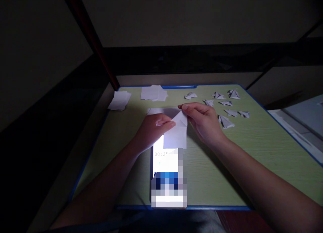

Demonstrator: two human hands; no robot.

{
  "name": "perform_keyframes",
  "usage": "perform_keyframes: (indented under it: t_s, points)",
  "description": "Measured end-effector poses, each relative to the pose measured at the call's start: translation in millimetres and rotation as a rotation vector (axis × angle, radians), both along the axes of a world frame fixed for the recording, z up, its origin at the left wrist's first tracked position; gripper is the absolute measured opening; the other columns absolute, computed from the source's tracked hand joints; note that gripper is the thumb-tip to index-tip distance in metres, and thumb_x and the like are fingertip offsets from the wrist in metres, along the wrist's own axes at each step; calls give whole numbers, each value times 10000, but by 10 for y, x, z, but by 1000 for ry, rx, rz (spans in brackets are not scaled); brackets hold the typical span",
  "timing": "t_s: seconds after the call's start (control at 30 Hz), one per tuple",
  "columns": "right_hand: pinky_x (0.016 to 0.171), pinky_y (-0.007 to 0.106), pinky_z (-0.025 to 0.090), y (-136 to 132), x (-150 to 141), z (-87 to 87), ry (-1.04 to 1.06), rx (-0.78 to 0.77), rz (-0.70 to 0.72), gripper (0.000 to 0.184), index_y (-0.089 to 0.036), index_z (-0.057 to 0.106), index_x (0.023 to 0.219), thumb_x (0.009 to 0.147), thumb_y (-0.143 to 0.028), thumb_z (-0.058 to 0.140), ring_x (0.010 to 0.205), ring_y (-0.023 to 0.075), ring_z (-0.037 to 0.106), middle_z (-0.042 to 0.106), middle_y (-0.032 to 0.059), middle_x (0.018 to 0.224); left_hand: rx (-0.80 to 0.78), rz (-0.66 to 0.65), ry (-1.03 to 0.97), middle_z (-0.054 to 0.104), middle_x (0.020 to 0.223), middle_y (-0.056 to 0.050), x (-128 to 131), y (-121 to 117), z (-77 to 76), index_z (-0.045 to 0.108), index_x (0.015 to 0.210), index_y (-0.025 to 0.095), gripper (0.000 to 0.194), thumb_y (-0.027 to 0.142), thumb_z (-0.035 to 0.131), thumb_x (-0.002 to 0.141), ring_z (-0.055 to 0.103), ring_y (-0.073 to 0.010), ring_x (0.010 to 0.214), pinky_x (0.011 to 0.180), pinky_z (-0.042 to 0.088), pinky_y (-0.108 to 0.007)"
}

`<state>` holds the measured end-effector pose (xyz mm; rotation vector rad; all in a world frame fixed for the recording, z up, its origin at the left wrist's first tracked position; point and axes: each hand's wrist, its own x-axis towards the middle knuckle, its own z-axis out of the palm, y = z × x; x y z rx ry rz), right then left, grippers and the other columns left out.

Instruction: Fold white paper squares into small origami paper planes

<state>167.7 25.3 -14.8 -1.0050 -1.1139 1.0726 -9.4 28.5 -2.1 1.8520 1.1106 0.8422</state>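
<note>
A sheet of white paper (175, 137) is held up between my two hands, partly folded, with a slanted flap near its upper right corner. My left hand (156, 128) pinches the paper at its middle, thumb on top. At the upper right corner, the thumb and fingers of my right hand (202, 120) grip the edge of the flap. Beneath the paper lies a lit phone (165, 162), its screen showing a timer; the paper hides its upper part and its lower part is blurred out.
Small folded paper pieces (225, 122) lie scattered at the back right of the green table (214, 179). Two stacks of white paper sit at the back left: one stack (119, 100) by the edge, another stack (152, 93) nearer the middle. Pale flat items (302, 125) stand beyond the right edge.
</note>
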Motion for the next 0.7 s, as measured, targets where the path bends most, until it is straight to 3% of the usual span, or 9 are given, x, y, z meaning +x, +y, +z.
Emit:
perform_keyframes:
  t_s: [0.33,0.43,0.7]
  points:
    - [536,287,373,-13,1,53,29,-10,-30,118,-230,755,691,759,-223,658,567,129,493,636,9,630,0,9,-9,584,593,17,10,-13,10,655,669,151,195,294,623,798,504,-99,566,514,347,-236]
    - [520,277,361,1,3,67,97,-38,-33,148,-220,740,719,809,-281,640,542,115,483,605,-1,621,-21,36,-82,580,590,20,13,-5,-5,643,658,156,177,284,632,781,495,-95,560,514,357,-236]
    - [514,261,312,-45,10,8,-208,-126,212,295,-180,591,588,747,-367,754,521,90,450,550,-32,567,-46,131,-253,597,620,10,-19,55,-65,636,677,168,145,289,641,756,513,-102,592,535,401,-236]
